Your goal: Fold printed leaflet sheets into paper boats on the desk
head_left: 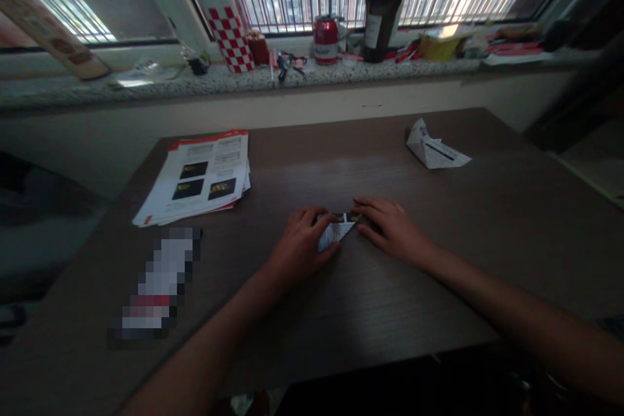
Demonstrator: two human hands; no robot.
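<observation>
A small piece of folded printed paper (pixel 336 233) lies on the brown table in front of me, with a dark picture strip along its far edge. My left hand (pixel 303 242) is over its left side, fingers on top and thumb at the near edge, holding it against the table. At the paper's right corner are the fingertips of my right hand (pixel 390 226); these fingers are stretched out and the thumb is apart from them. Both hands hide parts of the paper. Further back on the right stands a folded paper shape (pixel 433 148) with a raised point.
A stack of printed sheets (pixel 214 172) lies at the table's back left, with a blurred-out phone-like object (pixel 163 279) nearer me. On the windowsill (pixel 263 81) stand a checkered bottle (pixel 229 32), a red can (pixel 325 40) and a dark cup (pixel 383 23).
</observation>
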